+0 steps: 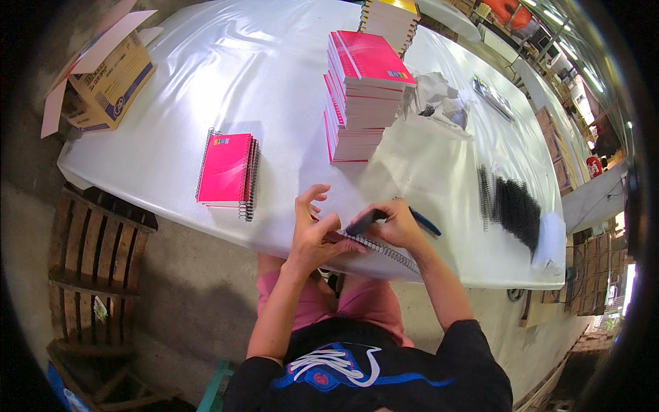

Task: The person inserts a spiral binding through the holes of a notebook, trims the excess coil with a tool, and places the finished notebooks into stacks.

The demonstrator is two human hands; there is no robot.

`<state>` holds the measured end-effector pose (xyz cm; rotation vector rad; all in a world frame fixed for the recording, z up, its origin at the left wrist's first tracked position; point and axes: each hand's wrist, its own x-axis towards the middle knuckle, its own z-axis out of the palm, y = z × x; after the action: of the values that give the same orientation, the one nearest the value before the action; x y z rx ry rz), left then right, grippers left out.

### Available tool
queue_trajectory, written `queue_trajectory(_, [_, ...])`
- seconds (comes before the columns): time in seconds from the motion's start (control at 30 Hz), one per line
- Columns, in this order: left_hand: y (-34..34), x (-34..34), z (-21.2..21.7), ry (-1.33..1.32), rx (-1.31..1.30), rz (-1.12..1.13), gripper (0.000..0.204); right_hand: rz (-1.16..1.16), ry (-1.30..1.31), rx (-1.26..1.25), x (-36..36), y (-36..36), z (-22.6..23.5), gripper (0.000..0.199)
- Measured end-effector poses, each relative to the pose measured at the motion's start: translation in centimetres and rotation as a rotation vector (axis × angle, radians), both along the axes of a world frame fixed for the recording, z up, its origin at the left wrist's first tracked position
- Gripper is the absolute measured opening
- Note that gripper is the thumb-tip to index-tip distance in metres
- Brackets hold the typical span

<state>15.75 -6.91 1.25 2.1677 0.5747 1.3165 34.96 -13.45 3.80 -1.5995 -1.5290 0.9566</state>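
Note:
At the table's near edge, my left hand (316, 233) pinches the end of a spiral notebook seen edge-on, two of its fingers raised and bent. A metal-looking coil (395, 257) runs along the notebook's spine toward my right forearm. My right hand (398, 225) is closed round a dark tool (366, 221), its tip against the coil's end near my left fingers. A dark blue handle (425, 221) shows beyond the right hand; whether it belongs to the same tool is partly hidden. Left of my hands lies a small pile of pink spiral notebooks (225, 168).
A tall stack of pink-covered unbound books (367, 103) stands ahead, yellow-topped spiral books (389, 24) behind it. Crumpled paper (436, 103) lies beside it. Black coils (515, 209) lie at the right. An open carton (110, 86) sits far left; a wooden pallet (93, 261) stands below.

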Motion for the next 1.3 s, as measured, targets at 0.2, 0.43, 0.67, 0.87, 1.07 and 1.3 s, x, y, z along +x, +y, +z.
queue_trajectory(0.2, [0.3, -0.3, 0.1, 0.001, -0.202, -0.035, 0.052, 0.041, -0.005, 0.175, -1.0, 0.2, 1.5, 0.027])
queue_trajectory(0.43, [0.7, -0.2, -2.1, -0.179, -0.49, -0.072, 0.077, -0.015, 0.118, 0.141, -1.3, 1.6, 0.5, 0.022])
queue_trajectory(0.67, [1.1, 0.1, -1.3, -0.266, -0.693, -0.16, 0.089, 0.013, 0.058, 0.1, -1.9, 3.1, 1.0, 0.019])
queue_trajectory(0.87, [1.6, 0.3, -1.9, -0.227, -0.611, -0.148, 0.088, -0.001, 0.096, 0.069, -2.7, 4.2, 1.3, 0.016])
queue_trajectory(1.07, [1.8, 0.3, -4.1, -0.109, -0.352, -0.121, 0.097, 0.05, 0.168, 0.144, -3.2, 3.9, 1.7, 0.016])
queue_trajectory(1.3, [1.8, 0.4, -2.5, -0.056, -0.262, -0.092, 0.095, 0.046, 0.258, 0.11, -3.2, 3.1, 1.4, 0.02])
